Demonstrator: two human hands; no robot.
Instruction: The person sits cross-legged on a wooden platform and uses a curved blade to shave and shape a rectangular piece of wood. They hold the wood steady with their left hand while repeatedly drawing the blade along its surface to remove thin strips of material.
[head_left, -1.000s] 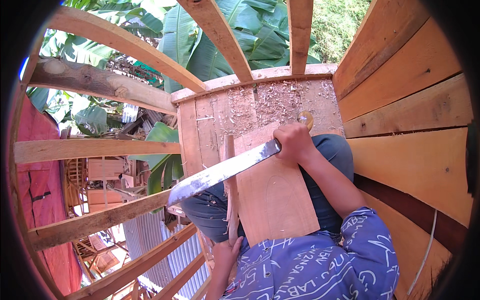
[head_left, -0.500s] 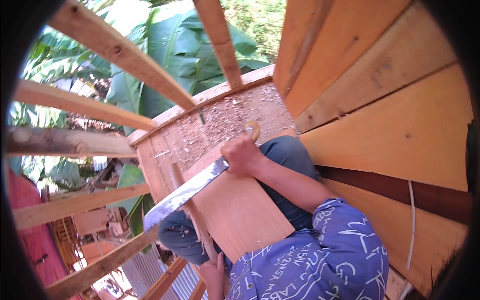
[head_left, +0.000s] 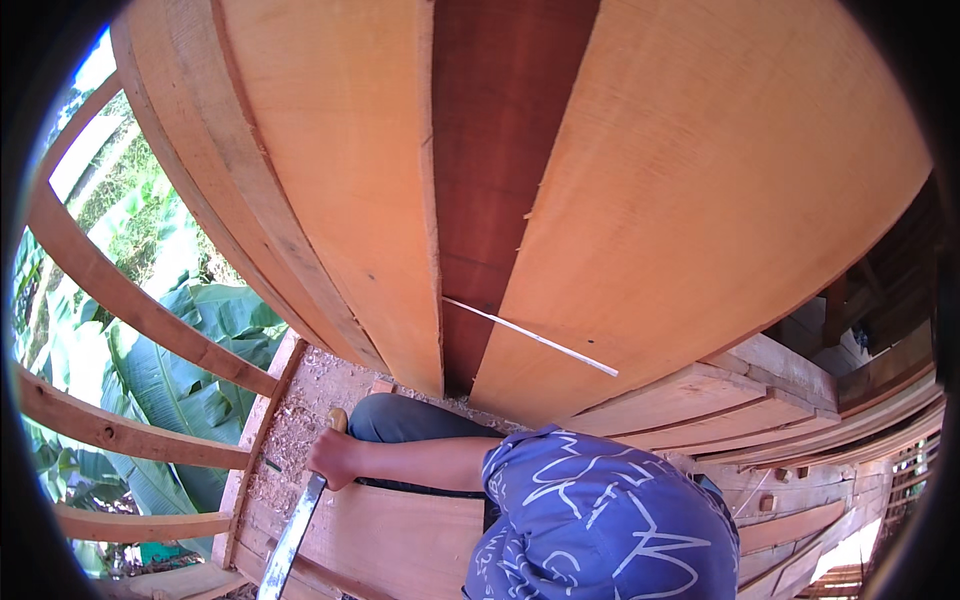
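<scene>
My right hand (head_left: 333,460) is closed round the wooden handle (head_left: 338,419) of a machete. Its long metal blade (head_left: 290,545) slants down to the lower edge of the view. Beside the blade, a flat wooden board (head_left: 400,530) lies by my bent leg (head_left: 415,416), partly hidden by my forearm. A narrow strip of wood (head_left: 318,572) shows near the blade at the lower edge. My left hand is outside the view.
Tall orange-brown planks (head_left: 340,150) stand close ahead, with a dark red panel (head_left: 500,170) between them and a thin white strip (head_left: 530,333) across. Wood chips (head_left: 290,420) litter the floor. Wooden rails (head_left: 130,290) edge the left side; large leaves (head_left: 160,370) grow beyond. Stacked boards (head_left: 700,400) lie at right.
The view has swung to the right, bringing the tall planks to the middle. My left hand has gone out of sight. The machete stays in my right hand.
</scene>
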